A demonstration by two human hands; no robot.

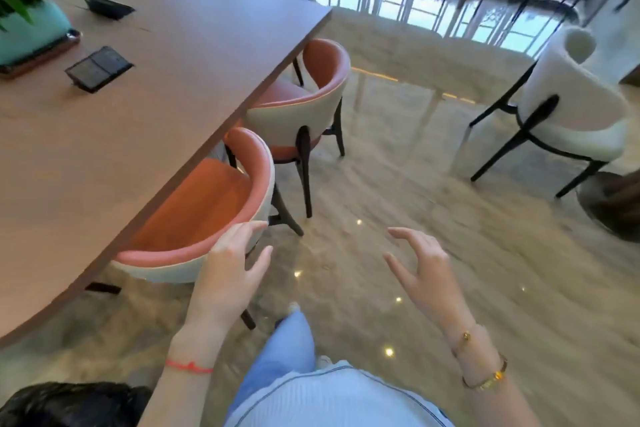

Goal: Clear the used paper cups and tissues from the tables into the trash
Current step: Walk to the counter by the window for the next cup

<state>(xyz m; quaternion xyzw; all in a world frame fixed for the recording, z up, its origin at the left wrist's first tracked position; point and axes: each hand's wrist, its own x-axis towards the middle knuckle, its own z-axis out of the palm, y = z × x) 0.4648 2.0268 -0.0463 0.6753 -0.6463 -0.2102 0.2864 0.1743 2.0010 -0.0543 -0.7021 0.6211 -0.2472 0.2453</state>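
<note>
My left hand point(231, 265) is held out low in front of me, fingers spread, holding nothing, just past the back of the nearest orange chair point(204, 204). My right hand point(420, 265) hovers over the floor at the same height, fingers apart and curled, also holding nothing. The long brown table point(145, 107) runs along my left side. No paper cup, tissue or trash bin shows in this view.
On the table lie two black flip-up socket boxes point(98, 69) and a teal planter point(31, 35) with green leaves. A second orange chair point(304, 107) is tucked under the table edge. A white chair point(571, 107) stands at the right on the glossy marble floor point(398, 184).
</note>
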